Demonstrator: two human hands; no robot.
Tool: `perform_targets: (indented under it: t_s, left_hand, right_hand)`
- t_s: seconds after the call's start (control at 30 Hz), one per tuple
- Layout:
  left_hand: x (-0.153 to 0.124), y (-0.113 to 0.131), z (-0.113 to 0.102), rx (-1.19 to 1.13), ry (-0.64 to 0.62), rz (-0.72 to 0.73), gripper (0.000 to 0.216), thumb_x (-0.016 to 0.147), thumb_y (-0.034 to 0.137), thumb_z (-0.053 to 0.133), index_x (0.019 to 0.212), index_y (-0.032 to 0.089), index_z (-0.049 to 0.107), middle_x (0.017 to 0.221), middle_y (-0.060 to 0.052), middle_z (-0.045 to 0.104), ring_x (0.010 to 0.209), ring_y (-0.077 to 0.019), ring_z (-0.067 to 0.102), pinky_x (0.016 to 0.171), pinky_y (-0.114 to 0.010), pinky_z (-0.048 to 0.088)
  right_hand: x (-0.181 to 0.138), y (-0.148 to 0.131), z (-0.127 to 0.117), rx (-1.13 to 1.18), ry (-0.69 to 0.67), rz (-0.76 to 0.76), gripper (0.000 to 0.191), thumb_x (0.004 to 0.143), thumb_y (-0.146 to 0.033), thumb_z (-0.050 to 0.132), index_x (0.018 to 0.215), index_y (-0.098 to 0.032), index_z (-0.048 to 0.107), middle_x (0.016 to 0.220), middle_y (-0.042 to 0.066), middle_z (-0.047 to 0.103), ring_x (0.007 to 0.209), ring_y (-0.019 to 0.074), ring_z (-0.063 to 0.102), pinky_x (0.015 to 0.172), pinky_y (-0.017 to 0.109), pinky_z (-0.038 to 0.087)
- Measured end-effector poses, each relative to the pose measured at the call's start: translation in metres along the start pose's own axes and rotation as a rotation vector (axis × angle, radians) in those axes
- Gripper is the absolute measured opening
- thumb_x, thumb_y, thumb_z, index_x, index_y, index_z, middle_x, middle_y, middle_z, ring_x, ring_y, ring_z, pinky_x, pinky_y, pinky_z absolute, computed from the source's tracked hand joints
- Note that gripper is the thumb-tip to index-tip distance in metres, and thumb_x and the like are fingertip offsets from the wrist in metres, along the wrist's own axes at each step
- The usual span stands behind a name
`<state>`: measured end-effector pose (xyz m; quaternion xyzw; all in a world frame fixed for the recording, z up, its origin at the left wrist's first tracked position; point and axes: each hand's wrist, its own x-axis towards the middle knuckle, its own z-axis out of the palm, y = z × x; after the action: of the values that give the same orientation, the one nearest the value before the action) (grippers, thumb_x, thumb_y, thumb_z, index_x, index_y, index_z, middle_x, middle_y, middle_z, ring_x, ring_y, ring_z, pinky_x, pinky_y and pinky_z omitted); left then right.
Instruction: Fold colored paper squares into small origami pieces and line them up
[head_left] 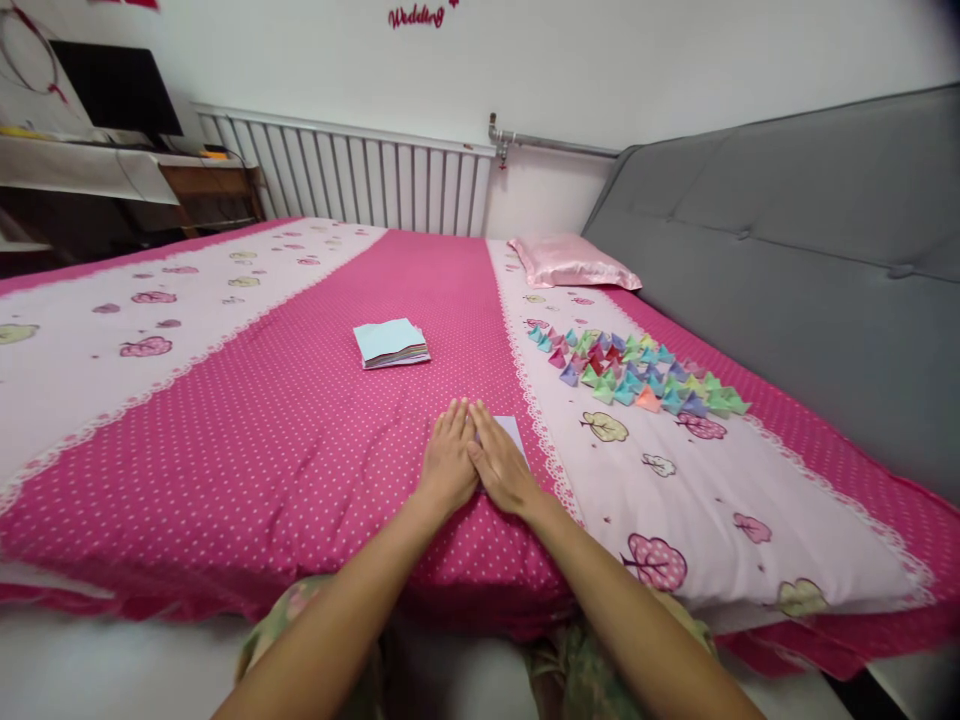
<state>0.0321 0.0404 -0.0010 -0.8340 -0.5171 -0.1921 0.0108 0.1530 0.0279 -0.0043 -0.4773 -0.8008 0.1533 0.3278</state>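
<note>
Side by side, my two hands lie flat near the front of the bed. Under my right hand (pixel 501 462) is a pale lilac sheet of paper (pixel 511 430), mostly covered, with its upper right part showing. My left hand (pixel 451 460) rests against the right one, fingers stretched forward; whether it touches the paper I cannot tell. Farther off to the left sits a stack of coloured paper sheets (pixel 390 341), a light blue one on top. Several small folded paper pieces (pixel 630 385) in many colours stand grouped on the right.
A pink dotted bedspread (pixel 285 400) covers the bed. A pink pillow (pixel 574 262) lies at the far right by the grey headboard (pixel 795 210). Behind are a white radiator (pixel 360 175) and, far left, a desk with a monitor (pixel 116 88).
</note>
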Motion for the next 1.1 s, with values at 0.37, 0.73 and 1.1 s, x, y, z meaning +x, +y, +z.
perform_targets:
  t_s: [0.37,0.73,1.1]
  left_hand:
    - [0.001,-0.01,0.016,0.04,-0.229,0.038,0.056,0.084,0.029,0.031,0.135,0.006,0.027,0.142,-0.016,0.027,0.131,-0.0255,0.02,0.107,-0.04,0.015]
    - [0.004,-0.011,0.016,0.103,-0.259,-0.087,0.056,0.087,0.037,0.023,0.135,0.009,0.029,0.142,-0.016,0.027,0.131,-0.0271,0.02,0.105,-0.04,0.016]
    - [0.006,-0.019,0.009,0.141,-0.255,-0.229,0.062,0.085,0.047,0.021,0.135,0.011,0.032,0.141,-0.016,0.029,0.13,-0.0288,0.022,0.104,-0.042,0.015]
  right_hand:
    - [0.003,0.008,0.009,-0.118,-0.21,0.186,0.064,0.088,-0.054,0.009,0.139,-0.016,0.015,0.145,0.007,0.019,0.134,0.0188,0.01,0.108,0.039,0.007]
    - [0.005,0.012,0.01,-0.229,-0.209,0.286,0.07,0.086,-0.058,0.007,0.138,-0.013,0.021,0.145,0.01,0.019,0.134,0.0217,0.011,0.107,0.04,0.005]
    - [0.004,0.018,0.008,-0.316,-0.196,0.377,0.07,0.086,-0.058,0.009,0.138,-0.013,0.022,0.144,0.012,0.019,0.133,0.0251,0.012,0.106,0.041,0.004]
